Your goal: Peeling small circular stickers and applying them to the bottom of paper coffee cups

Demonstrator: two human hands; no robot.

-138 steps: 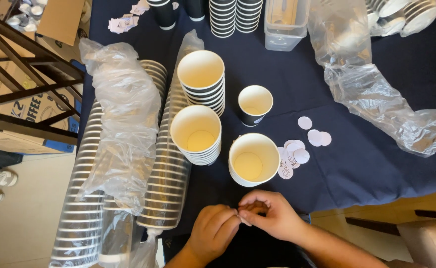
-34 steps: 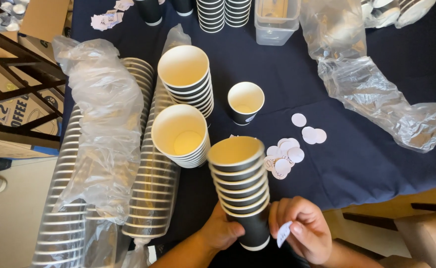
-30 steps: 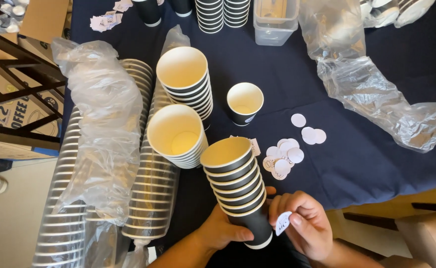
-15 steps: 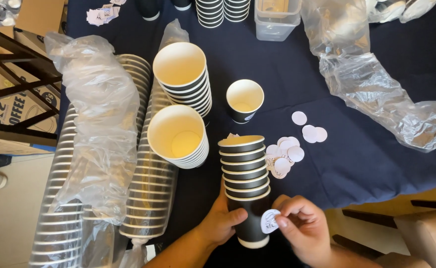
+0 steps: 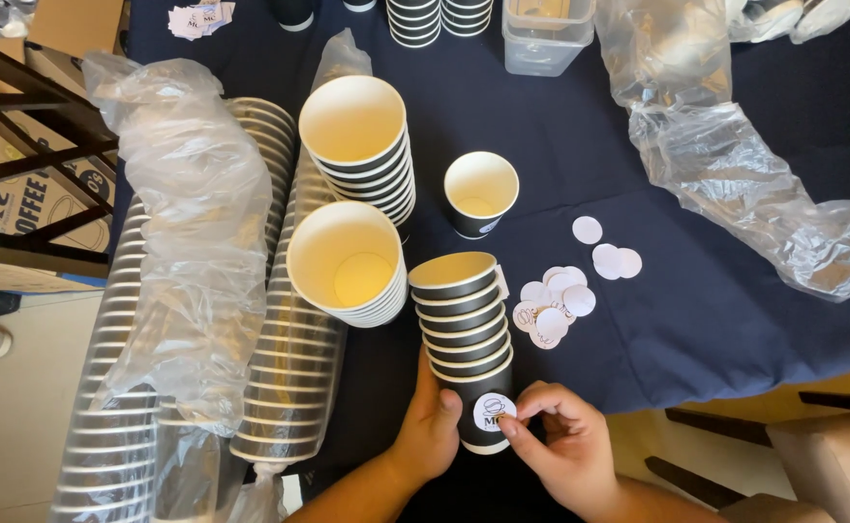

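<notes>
My left hand (image 5: pixel 433 431) grips the lower part of a tilted stack of dark paper cups (image 5: pixel 459 329) with white rims. My right hand (image 5: pixel 559 447) pinches a round white sticker (image 5: pixel 493 411) against the bottom cup of that stack, fingertips on the sticker's edge. A loose pile of round white stickers (image 5: pixel 551 305) lies on the dark blue tablecloth (image 5: pixel 715 320) just right of the stack. A single cup (image 5: pixel 480 192) stands behind it.
Two more upright cup stacks (image 5: pixel 349 261) (image 5: pixel 355 136) stand to the left. Long sleeves of cups in clear plastic (image 5: pixel 193 281) lie along the table's left side. Crumpled plastic wrap (image 5: pixel 754 184) lies at the right; a clear tub (image 5: pixel 546 34) at the back.
The cup stack was lifted off the table, tilted toward me, then lowered between my hands. My right hand brought a sticker to the bottom cup and presses it on.
</notes>
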